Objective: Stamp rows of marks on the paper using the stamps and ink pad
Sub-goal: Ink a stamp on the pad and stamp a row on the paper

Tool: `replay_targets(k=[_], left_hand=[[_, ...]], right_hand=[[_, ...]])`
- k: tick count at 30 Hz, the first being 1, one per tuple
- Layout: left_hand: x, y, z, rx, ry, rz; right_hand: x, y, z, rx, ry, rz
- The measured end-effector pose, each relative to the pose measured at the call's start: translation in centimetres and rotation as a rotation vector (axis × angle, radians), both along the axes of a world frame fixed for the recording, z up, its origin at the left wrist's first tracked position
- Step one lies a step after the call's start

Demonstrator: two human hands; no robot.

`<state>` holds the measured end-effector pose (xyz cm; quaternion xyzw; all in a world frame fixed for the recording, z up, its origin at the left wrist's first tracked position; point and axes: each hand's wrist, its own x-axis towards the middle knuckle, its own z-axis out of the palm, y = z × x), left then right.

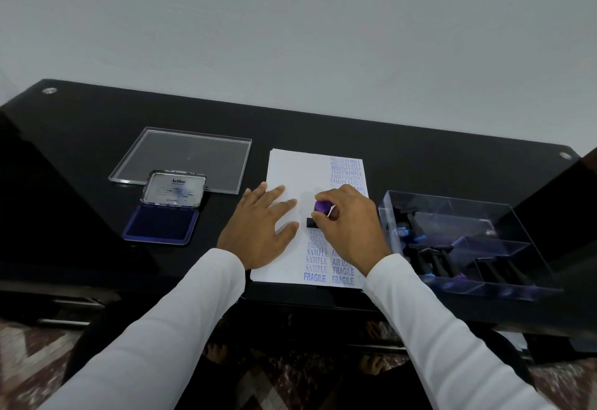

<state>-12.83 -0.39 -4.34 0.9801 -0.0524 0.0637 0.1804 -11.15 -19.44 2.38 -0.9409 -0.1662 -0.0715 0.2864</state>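
Observation:
A white sheet of paper (pixel 290 173) lies mid-table, with blue stamped words in columns along its right side and lower middle. My left hand (pixel 258 228) rests flat on the sheet's left part, fingers spread. My right hand (pixel 349 222) grips a stamp (pixel 319 212) with a purple knob and black base, and the base sits on the paper just above the top AMENDED mark. To the left lies the open ink pad (pixel 161 225), its blue pad facing up and its lid (pixel 174 188) propped behind.
A clear box (pixel 420 202) on the right holds several more black and purple stamps in compartments. Its clear lid (pixel 187 157) lies at the back left of the black glass table (pixel 420 157). A wall stands behind the table.

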Motion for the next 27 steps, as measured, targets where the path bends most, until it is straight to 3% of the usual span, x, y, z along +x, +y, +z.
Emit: replay_targets(k=[14,19,23,27], left_hand=[[0.0,0.0,0.0,-0.016,-0.012,0.003],[-0.2,0.1,0.1,-0.046,-0.023,-0.008],[-0.2,0.1,0.1,-0.052,-0.026,-0.009],[-0.3,0.1,0.2,-0.055,-0.015,-0.011]], right_hand=[[-0.1,-0.1,0.0,0.045,-0.016,-0.021],[0.0,-0.7,0.5,0.291,-0.064,-0.196],[0.3,-1.6,1.1,0.57,0.018,-0.353],[0.5,-2.0,0.8,0.678,0.081,-0.403]])
